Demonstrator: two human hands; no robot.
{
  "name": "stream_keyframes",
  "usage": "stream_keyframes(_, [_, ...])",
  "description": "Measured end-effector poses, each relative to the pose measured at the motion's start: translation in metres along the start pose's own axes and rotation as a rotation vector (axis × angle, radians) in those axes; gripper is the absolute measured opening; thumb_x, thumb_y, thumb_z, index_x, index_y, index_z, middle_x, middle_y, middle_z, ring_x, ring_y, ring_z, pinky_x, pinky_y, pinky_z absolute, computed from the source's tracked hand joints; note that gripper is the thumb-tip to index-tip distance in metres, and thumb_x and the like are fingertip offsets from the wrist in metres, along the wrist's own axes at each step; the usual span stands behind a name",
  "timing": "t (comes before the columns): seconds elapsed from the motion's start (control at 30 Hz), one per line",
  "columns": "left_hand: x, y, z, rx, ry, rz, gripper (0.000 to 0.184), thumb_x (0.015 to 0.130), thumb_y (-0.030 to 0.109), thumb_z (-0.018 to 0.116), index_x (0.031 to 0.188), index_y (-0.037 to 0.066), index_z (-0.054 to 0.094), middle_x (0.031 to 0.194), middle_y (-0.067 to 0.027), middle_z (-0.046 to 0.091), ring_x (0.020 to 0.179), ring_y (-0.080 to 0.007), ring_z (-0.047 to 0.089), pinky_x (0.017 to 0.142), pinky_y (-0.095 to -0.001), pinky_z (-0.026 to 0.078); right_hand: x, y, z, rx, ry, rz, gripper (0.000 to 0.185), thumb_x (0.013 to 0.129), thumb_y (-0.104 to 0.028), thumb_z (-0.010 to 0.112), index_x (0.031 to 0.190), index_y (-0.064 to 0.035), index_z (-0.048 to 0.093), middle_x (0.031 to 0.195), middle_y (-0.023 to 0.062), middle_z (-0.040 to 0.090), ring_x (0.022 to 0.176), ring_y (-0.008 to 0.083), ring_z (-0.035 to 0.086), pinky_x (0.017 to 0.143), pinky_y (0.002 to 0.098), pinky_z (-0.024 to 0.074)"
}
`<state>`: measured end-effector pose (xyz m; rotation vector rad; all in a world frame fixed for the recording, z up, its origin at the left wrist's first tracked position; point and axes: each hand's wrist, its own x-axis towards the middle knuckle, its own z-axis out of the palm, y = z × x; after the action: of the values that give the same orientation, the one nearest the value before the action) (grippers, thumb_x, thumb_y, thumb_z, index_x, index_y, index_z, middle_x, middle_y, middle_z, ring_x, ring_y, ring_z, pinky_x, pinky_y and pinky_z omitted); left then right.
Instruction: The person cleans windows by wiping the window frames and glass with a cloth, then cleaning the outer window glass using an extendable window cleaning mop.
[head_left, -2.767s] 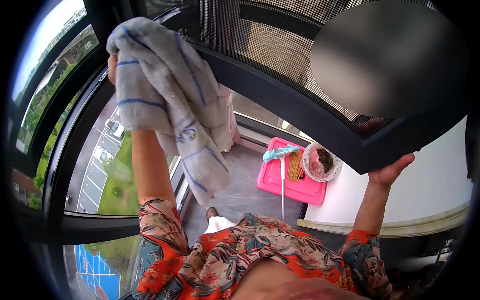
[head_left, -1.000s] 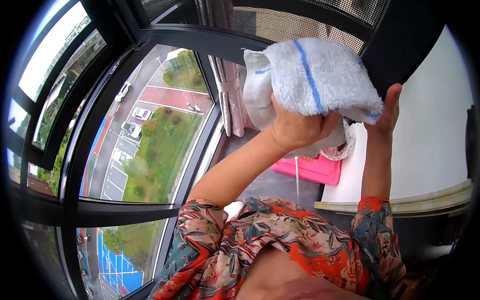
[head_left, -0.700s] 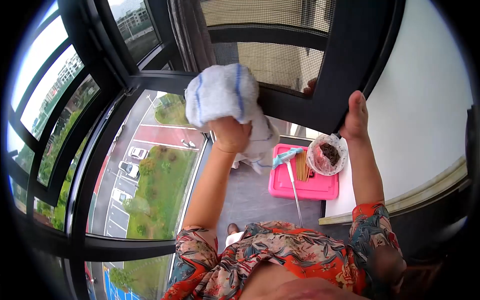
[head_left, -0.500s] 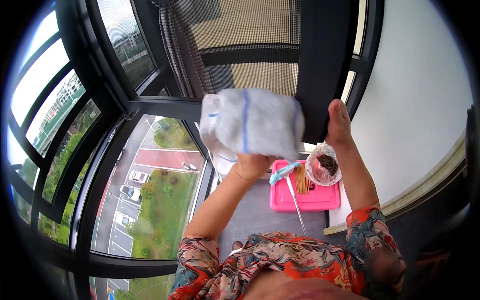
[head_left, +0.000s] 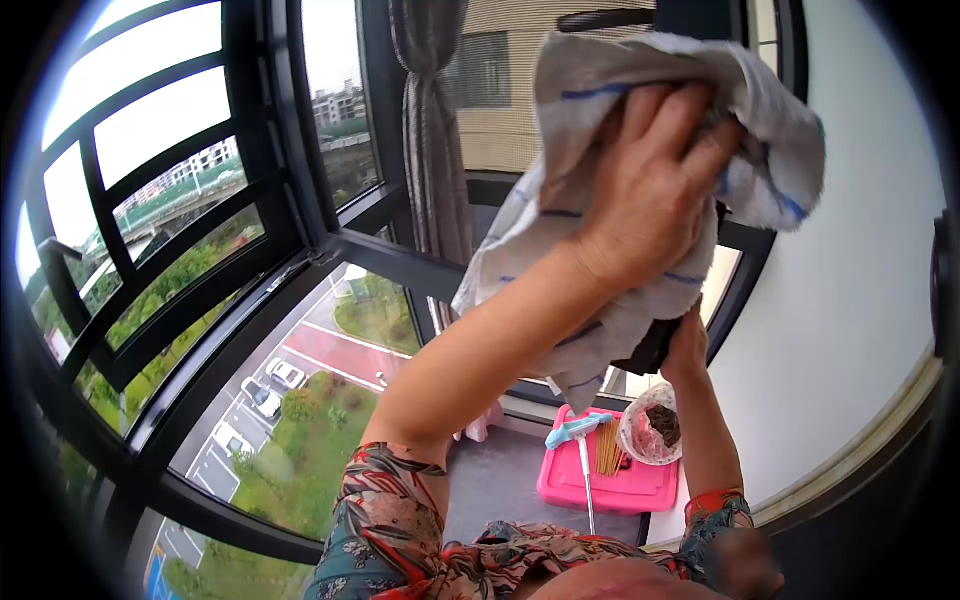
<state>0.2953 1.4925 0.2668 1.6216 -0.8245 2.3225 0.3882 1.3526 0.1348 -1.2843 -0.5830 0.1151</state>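
My left hand [head_left: 650, 190] is raised in front of me, its fingers curled into a whitish cloth with blue stripes [head_left: 590, 240]. The cloth is bunched at the top, hangs down below the hand and covers much of a dark window frame [head_left: 655, 345]. Lower and to the right, my right hand [head_left: 687, 345] grips the edge of that dark frame. Its fingertips are hidden behind the frame and cloth.
Below stands a pink lidded box [head_left: 610, 490] holding a blue-headed squeegee [head_left: 580, 430], a bundle of thin sticks [head_left: 608, 450] and a white tub with dark contents [head_left: 650, 430]. A grey curtain [head_left: 435, 130] hangs ahead. Large windows are left, a white wall [head_left: 860, 200] right.
My left hand has moved up and to the right with the cloth, which has unfolded and hangs lower. My right hand sits lower in view on the dark frame. The view has shifted.
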Motion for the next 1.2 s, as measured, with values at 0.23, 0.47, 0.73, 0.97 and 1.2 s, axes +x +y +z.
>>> stream_keyframes(0.23, [-0.17, 0.031, -0.043, -0.13, -0.283, -0.176, 0.045, 0.064, 0.01, 0.063, 0.108, 0.004, 0.058, 0.116, -0.016, 0.052, 0.115, -0.0391, 0.043, 0.099, -0.0476, 0.033, 0.005, 0.004, -0.005, 0.015, 0.107, -0.122, 0.076, 0.087, -0.063, 0.03, 0.132, -0.0019, 0.033, 0.123, 0.0151, 0.049, 0.11, 0.0261, 0.05, 0.096, 0.0365, 0.039])
stream_keyframes(0.47, [-0.246, -0.045, -0.11, 0.148, -0.527, -0.475, 0.047, 0.064, 0.013, 0.062, 0.111, 0.013, 0.059, 0.117, -0.0118, 0.055, 0.113, -0.0348, 0.047, 0.1, -0.0478, 0.031, 0.016, 0.01, -0.021, 0.155, -0.042, -0.196, 0.071, 0.09, -0.059, 0.017, 0.131, -0.004, 0.035, 0.111, 0.0184, 0.055, 0.098, 0.0299, 0.057, 0.09, 0.0415, 0.0445])
stream_keyframes(0.73, [-0.277, -0.178, -0.206, 0.792, 0.012, -0.703, 0.044, 0.069, 0.002, 0.06, 0.112, 0.005, 0.051, 0.107, -0.0183, 0.053, 0.097, -0.0406, 0.049, 0.083, -0.0447, 0.041, 0.023, 0.013, -0.046, 0.087, 0.118, -0.291, 0.065, 0.091, -0.057, 0.024, 0.134, -0.0094, 0.033, 0.118, 0.0145, 0.052, 0.101, 0.0297, 0.056, 0.091, 0.0436, 0.045])
stream_keyframes(0.97, [-0.256, -0.187, -0.231, 0.826, 0.15, -0.909, 0.048, 0.069, -0.003, 0.061, 0.113, 0.004, 0.043, 0.103, -0.0194, 0.048, 0.095, -0.039, 0.046, 0.08, -0.042, 0.04, 0.026, 0.015, -0.05, 0.141, -0.013, -0.3, 0.068, 0.089, -0.06, 0.024, 0.135, -0.0104, 0.033, 0.122, 0.015, 0.049, 0.105, 0.0302, 0.054, 0.092, 0.0446, 0.0435])
stream_keyframes(1.2, [-0.306, -0.093, -0.148, 0.234, 0.392, -1.136, 0.034, 0.076, -0.001, 0.054, 0.11, -0.001, 0.047, 0.1, -0.0134, 0.055, 0.094, -0.0254, 0.051, 0.083, -0.034, 0.041, 0.029, 0.004, -0.042, 0.202, -0.51, -0.201, 0.072, 0.088, -0.062, 0.023, 0.133, -0.008, 0.035, 0.12, 0.0169, 0.051, 0.105, 0.0304, 0.053, 0.096, 0.044, 0.0403])
